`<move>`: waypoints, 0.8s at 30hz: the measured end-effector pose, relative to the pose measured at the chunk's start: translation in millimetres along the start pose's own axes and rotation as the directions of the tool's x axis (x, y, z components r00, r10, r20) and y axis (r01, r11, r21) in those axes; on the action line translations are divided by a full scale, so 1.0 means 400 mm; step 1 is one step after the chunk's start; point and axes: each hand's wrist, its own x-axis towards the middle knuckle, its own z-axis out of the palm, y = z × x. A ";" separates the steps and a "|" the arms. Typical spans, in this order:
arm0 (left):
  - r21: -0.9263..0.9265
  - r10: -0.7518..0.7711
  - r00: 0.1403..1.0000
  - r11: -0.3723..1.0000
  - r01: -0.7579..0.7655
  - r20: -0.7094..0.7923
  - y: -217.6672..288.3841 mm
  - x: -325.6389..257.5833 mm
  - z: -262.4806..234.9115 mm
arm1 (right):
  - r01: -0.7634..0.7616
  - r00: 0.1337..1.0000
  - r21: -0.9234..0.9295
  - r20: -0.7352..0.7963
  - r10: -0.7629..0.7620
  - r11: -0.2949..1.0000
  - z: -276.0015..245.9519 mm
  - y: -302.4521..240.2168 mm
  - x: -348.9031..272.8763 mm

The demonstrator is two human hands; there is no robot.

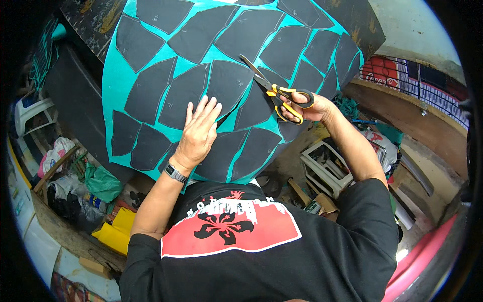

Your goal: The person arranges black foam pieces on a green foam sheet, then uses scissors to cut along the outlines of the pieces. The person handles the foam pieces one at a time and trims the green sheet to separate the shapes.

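A large teal sheet (114, 93) is spread out in front of me, covered with several black curved panels (231, 83) outlined in thin pale lines. My left hand (200, 132) rests flat on the lower middle of the sheet, fingers stretched and holding nothing. In my right hand (318, 109) is a pair of scissors (283, 98) with yellow and black handles. Its blades are spread and point up and left, at the corner of a panel near the sheet's middle. A narrow dark slit (229, 117) runs through the sheet between the scissors and my left hand.
A dark board (95, 20) lies under the sheet's far side. Plastic stools stand at left (37, 116) and right (327, 168). Bags, including a green one (102, 182), and a yellow item (118, 229) are piled at lower left. A wooden beam (412, 123) runs along the right.
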 end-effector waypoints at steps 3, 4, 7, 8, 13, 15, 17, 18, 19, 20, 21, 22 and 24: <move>0.004 0.012 1.000 1.000 -0.012 -0.026 0.001 0.002 0.012 | -0.001 0.999 -0.031 0.045 0.002 1.000 0.012 0.001 0.002; 0.001 0.014 0.999 1.000 -0.014 -0.032 0.002 0.002 0.013 | 0.006 0.997 -0.009 0.076 -0.006 1.000 0.017 0.006 0.006; -0.049 0.019 0.998 0.999 -0.022 -0.059 -0.010 0.011 0.015 | 0.059 0.998 -0.002 0.022 -0.059 0.998 0.019 0.014 0.013; -0.083 0.017 0.998 0.996 -0.023 -0.068 -0.012 0.011 0.012 | 0.066 0.997 0.000 0.034 -0.066 0.998 0.018 0.020 0.015; -0.114 0.015 0.999 0.993 -0.019 -0.034 -0.018 0.009 -0.010 | 0.082 0.996 0.078 0.016 -0.084 0.994 0.008 0.043 0.019; -0.115 0.018 1.000 0.993 -0.021 -0.024 -0.018 0.009 -0.017 | 0.080 0.996 0.054 0.030 -0.082 0.995 0.008 0.047 0.019; -0.103 0.019 1.000 0.995 -0.021 -0.012 -0.018 0.010 -0.018 | 0.075 0.997 0.017 0.033 -0.075 0.997 0.010 0.043 0.018; -0.099 0.033 0.999 0.995 -0.035 -0.017 -0.018 0.010 -0.017 | 0.070 0.997 -0.008 0.029 -0.070 0.997 0.011 0.038 0.016; -0.093 0.041 0.999 0.995 -0.043 -0.021 -0.019 0.010 -0.015 | 0.065 0.997 -0.049 0.032 -0.064 0.997 0.013 0.031 0.014; -0.088 0.050 0.998 0.995 -0.053 -0.027 -0.021 0.010 -0.012 | 0.047 0.999 -0.109 0.022 -0.044 0.993 0.014 0.019 0.010; -0.084 0.059 0.998 0.995 -0.061 -0.034 -0.023 0.009 -0.008 | 0.025 1.000 -0.184 0.019 -0.022 0.983 0.013 0.000 0.005; -0.082 0.064 0.997 0.994 -0.068 -0.041 -0.025 0.008 -0.005 | 0.002 1.000 -0.257 0.014 0.002 0.967 0.013 -0.021 0.000; -0.077 0.078 0.995 0.994 -0.083 -0.057 -0.030 0.006 0.002 | -0.001 0.997 -0.395 -0.068 -0.028 0.918 0.013 -0.074 -0.012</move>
